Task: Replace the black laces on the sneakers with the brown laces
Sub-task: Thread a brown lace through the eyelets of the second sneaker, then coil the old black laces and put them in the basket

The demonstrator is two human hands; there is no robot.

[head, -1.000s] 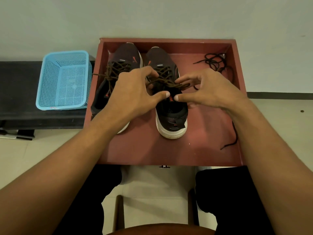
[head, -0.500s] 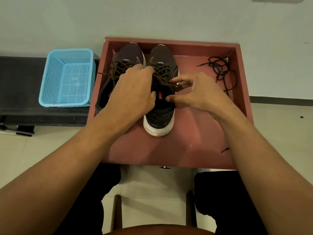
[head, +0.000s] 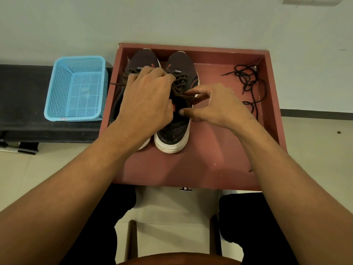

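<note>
Two dark sneakers stand side by side at the back left of a red-brown tray (head: 210, 165), toes away from me. Both carry brown laces (head: 181, 90). My left hand (head: 147, 100) lies over the left sneaker (head: 141, 58) and reaches onto the right sneaker (head: 177, 129). Its fingers curl down over that shoe's brown lacing and its thumb lies by the tongue; the fingertips are hidden. My right hand (head: 215, 106) is spread beside the right sneaker, index finger touching the brown lace, thumb at the shoe's opening. The black laces (head: 248, 81) lie loose in the tray's back right corner.
A light blue plastic basket (head: 76, 88) sits on a dark bench (head: 23, 104) left of the tray. A wall rises right behind the tray. My knees and a chair edge are below the tray's front rim.
The right sneaker's heel has swung left, closer to the left sneaker. My left hand moved up over the lacing and my thumbs, which nearly met, have parted.
</note>
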